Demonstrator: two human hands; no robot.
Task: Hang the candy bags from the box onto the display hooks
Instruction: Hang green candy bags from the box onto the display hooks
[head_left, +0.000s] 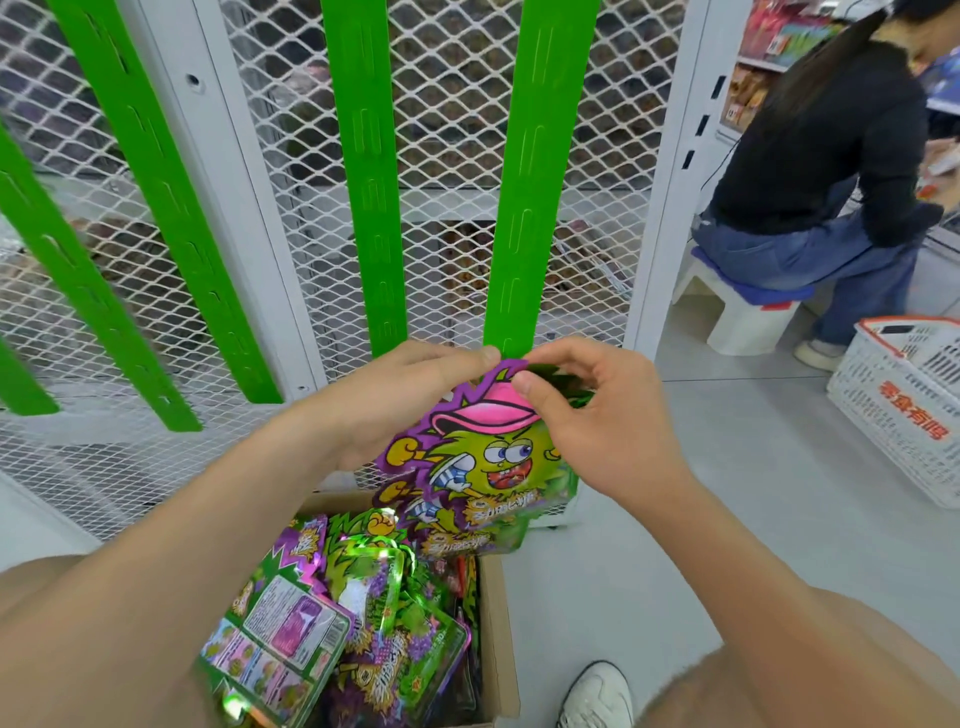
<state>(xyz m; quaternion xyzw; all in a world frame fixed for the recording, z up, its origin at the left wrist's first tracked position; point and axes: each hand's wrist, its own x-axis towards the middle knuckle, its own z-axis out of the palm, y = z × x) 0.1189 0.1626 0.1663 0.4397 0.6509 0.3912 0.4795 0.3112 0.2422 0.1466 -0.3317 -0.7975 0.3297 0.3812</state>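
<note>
Pinching top edge of candy bag (483, 457) with left-hand grip (395, 400) and right-hand grip (597, 421), thumb against fingers, just under the lower end of the green display strip (524, 234). Hangs long axis down over the cardboard box (498, 623) of bags. Strip straight up and ahead, both grips about equally near.

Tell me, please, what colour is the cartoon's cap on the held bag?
The cap is pink; head view.

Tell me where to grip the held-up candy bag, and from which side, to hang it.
Pinch the candy bag at its top edge, above the pink cap, one hand from each side, as the left hand and right hand do. It is flat and hangs upright, so the top can probably meet the green strip behind.
</note>
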